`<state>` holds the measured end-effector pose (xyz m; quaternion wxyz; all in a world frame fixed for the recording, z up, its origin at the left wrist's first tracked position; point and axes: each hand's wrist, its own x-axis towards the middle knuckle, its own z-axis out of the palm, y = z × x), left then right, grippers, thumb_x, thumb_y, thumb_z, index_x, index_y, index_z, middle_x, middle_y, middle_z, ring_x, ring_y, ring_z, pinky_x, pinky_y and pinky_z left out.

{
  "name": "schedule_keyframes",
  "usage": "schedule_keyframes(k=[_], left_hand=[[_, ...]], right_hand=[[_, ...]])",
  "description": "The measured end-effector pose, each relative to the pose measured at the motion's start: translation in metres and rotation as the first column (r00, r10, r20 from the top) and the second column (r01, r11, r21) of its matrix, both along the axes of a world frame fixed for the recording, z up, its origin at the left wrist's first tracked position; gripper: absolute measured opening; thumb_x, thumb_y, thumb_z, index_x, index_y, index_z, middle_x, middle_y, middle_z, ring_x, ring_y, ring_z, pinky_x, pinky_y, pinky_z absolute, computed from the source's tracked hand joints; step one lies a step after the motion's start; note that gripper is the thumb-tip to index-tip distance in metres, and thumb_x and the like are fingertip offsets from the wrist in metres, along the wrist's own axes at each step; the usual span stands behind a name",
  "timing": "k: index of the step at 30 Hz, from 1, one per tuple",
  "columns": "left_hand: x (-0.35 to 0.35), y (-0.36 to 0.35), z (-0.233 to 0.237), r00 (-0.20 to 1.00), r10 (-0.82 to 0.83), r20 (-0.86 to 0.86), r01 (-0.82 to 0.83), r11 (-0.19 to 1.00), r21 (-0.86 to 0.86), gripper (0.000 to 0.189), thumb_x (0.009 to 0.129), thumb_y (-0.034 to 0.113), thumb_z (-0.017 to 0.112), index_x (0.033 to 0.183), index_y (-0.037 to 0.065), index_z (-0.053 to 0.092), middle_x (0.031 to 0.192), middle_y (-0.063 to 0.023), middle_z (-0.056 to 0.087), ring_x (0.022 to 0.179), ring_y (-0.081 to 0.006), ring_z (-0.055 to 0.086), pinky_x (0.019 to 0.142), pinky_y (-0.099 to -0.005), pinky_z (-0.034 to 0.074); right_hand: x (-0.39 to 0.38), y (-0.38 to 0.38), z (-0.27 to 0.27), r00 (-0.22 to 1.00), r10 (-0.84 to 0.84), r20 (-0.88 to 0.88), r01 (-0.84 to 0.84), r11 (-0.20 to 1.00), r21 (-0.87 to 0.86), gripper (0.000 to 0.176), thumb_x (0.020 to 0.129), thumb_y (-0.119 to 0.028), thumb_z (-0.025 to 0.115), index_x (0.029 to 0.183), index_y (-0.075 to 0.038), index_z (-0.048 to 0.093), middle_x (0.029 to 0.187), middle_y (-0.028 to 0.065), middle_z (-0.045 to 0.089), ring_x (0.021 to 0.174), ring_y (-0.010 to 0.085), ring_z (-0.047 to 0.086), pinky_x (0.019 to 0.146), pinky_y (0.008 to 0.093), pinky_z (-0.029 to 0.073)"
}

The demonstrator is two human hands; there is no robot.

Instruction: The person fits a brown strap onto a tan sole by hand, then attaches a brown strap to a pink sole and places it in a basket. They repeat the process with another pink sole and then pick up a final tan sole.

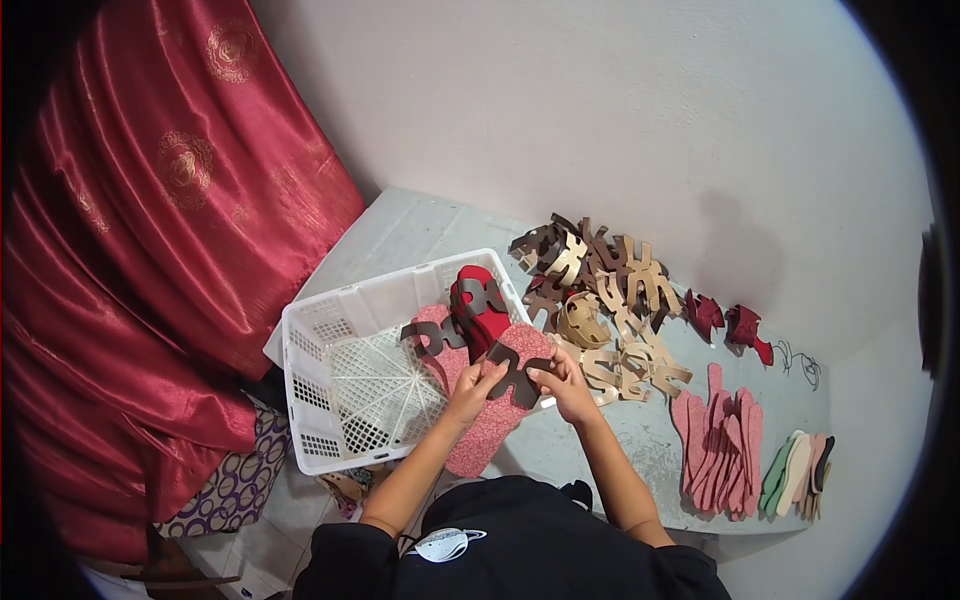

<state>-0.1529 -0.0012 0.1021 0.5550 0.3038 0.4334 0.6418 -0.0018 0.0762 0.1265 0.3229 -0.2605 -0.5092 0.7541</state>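
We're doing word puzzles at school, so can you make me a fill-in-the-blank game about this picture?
1. The left hand and right hand hold a dark brown H-shaped strap across a ____ patterned sole.
2. The rectangular plastic basket with lattice walls is ____.
3. The shiny red cloth with gold patterns is on the picture's ____ side.

Missing words: pink; white; left.

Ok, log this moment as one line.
left hand: grips dark strap | right hand: grips same strap | strap: across pink sole | basket: red sandal inside

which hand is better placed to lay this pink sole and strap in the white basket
Likely the left hand: it holds the dark strap on the side nearer the white basket, while the right hand holds the opposite side, closer to the loose straps.
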Motion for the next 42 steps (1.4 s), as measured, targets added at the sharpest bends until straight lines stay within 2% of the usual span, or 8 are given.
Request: schedule_keyframes(k=[3, 6, 10, 15, 21, 31, 36, 42], left_hand=[[-0.001, 0.006, -0.009, 0.957, 0.063, -0.283, -0.039, 0.995, 0.091, 0.031, 0.089, 0.029, 0.047, 0.1, 0.002, 0.056, 0.095, -0.0027, 0.059, 0.086, -0.009, 0.056, 0.078, -0.0238, 0.044], [-0.003, 0.009, 0.01, 0.991, -0.013, 0.135, 0.026, 0.995, -0.096, 0.048, 0.092, 0.04, 0.035, 0.116, 0.0, 0.047, 0.112, -0.0077, 0.053, 0.098, -0.0152, 0.053, 0.086, -0.0271, 0.042], [-0.006, 0.007, 0.027, 0.995, -0.08, 0.059, 0.09, 0.977, -0.195, 0.046, 0.092, 0.038, 0.035, 0.12, 0.002, 0.044, 0.116, -0.0073, 0.051, 0.101, -0.0153, 0.052, 0.088, -0.0284, 0.041], [-0.013, 0.003, 0.033, 0.938, -0.211, 0.277, 0.263, 0.95, -0.168, 0.05, 0.092, 0.038, 0.034, 0.125, 0.001, 0.037, 0.12, -0.0081, 0.047, 0.105, -0.0131, 0.048, 0.09, -0.0256, 0.039], [-0.006, -0.007, 0.021, 0.968, -0.062, 0.242, 0.114, 0.972, -0.204, 0.049, 0.093, 0.035, 0.034, 0.131, 0.005, 0.025, 0.129, -0.0076, 0.036, 0.112, -0.0133, 0.042, 0.091, -0.0276, 0.04], [-0.008, -0.014, 0.013, 0.977, -0.119, 0.176, 0.131, 0.989, -0.063, 0.039, 0.092, 0.033, 0.04, 0.117, 0.003, 0.042, 0.111, -0.0044, 0.05, 0.101, -0.0106, 0.048, 0.086, -0.0256, 0.041], [-0.003, -0.016, 0.026, 1.0, 0.012, -0.014, -0.012, 1.0, -0.005, 0.027, 0.081, 0.012, 0.061, 0.104, 0.002, 0.051, 0.095, -0.0018, 0.057, 0.085, -0.007, 0.054, 0.076, -0.0226, 0.044], [-0.024, -0.011, 0.016, 0.993, 0.095, -0.071, -0.09, 0.994, 0.061, 0.026, 0.08, 0.007, 0.061, 0.104, 0.002, 0.053, 0.096, -0.0028, 0.059, 0.086, -0.0092, 0.056, 0.076, -0.0237, 0.045]], right_hand=[[0.001, -0.001, 0.005, 0.999, -0.036, -0.007, 0.036, 0.998, 0.054, 0.02, 0.078, -0.006, 0.061, 0.09, -0.009, 0.046, 0.08, -0.0026, 0.055, 0.065, 0.0026, 0.048, 0.053, 0.0174, 0.036], [0.004, 0.001, 0.007, 0.999, -0.032, -0.008, 0.033, 0.99, 0.138, 0.02, 0.078, -0.006, 0.06, 0.092, -0.008, 0.046, 0.082, -0.0015, 0.055, 0.069, 0.0034, 0.049, 0.056, 0.0182, 0.038], [0.009, 0.005, 0.001, 1.0, -0.005, -0.006, 0.006, 0.977, 0.215, 0.02, 0.079, -0.007, 0.06, 0.092, -0.008, 0.045, 0.084, 0.0, 0.055, 0.072, 0.0046, 0.05, 0.061, 0.02, 0.04], [0.013, 0.0, 0.005, 1.0, 0.012, 0.009, -0.014, 0.979, 0.202, 0.02, 0.079, -0.007, 0.06, 0.092, -0.007, 0.044, 0.087, 0.0009, 0.055, 0.075, 0.0058, 0.051, 0.065, 0.0214, 0.041], [0.011, -0.006, 0.003, 0.999, 0.03, 0.016, -0.033, 0.984, 0.173, 0.021, 0.079, -0.005, 0.06, 0.091, -0.007, 0.043, 0.091, 0.0023, 0.056, 0.082, 0.0075, 0.052, 0.071, 0.0236, 0.042], [0.008, -0.005, -0.001, 0.998, 0.049, -0.029, -0.044, 0.987, 0.152, 0.02, 0.078, -0.004, 0.059, 0.09, -0.007, 0.043, 0.087, 0.0015, 0.055, 0.079, 0.0065, 0.051, 0.07, 0.0227, 0.042], [-0.003, 0.003, 0.0, 0.996, 0.093, -0.019, -0.087, 0.976, 0.199, 0.019, 0.078, -0.005, 0.06, 0.091, -0.007, 0.045, 0.084, -0.0009, 0.054, 0.076, 0.0056, 0.051, 0.065, 0.0209, 0.042], [-0.025, 0.02, 0.007, 0.971, 0.238, 0.024, -0.239, 0.959, 0.153, 0.018, 0.078, -0.004, 0.061, 0.09, -0.006, 0.048, 0.084, -0.0016, 0.055, 0.073, 0.0052, 0.052, 0.064, 0.0204, 0.043]])
